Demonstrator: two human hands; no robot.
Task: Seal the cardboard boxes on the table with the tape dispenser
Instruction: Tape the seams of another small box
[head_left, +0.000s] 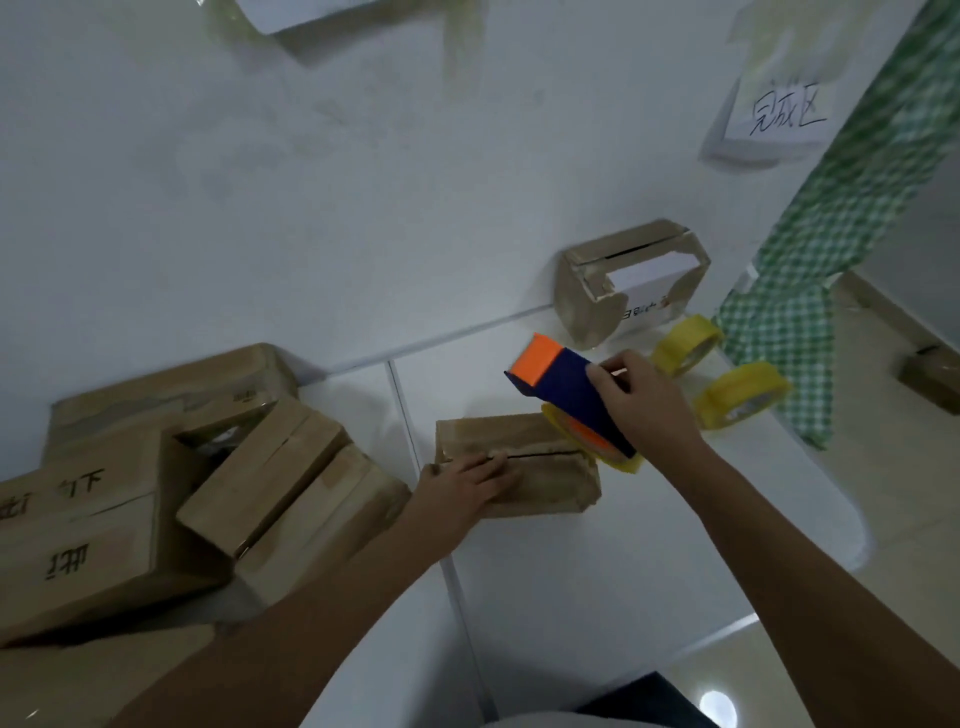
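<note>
On the white table (571, 597), near its middle, a small box (540, 483) lies with its top seam showing as a dark slit, so it does not look taped yet. The left hand (467, 483) rests flat on the box's left end, fingers straight, pinning the flaps down. The right hand (644, 400) grasps the blue and orange dispenser (566, 395), fingers wrapped round its body, with the yellow roll end set against the box's right edge where the seam finishes. My guess is that a strip is about to be laid along that seam. To the left sits a heap of boxes (171, 493), stacked at odd angles; I cannot tell which of them are sealed, though one shows an open gap on top. Behind the dispenser, against the wall, stands another box (587, 291) with a torn front, and white paper with printing shows inside it. Two spare rolls (727, 374) of yellow tape lie just right of the hand. A handwritten sign (779, 111) hangs on the wall above. Most of the work seems left to do.
</note>
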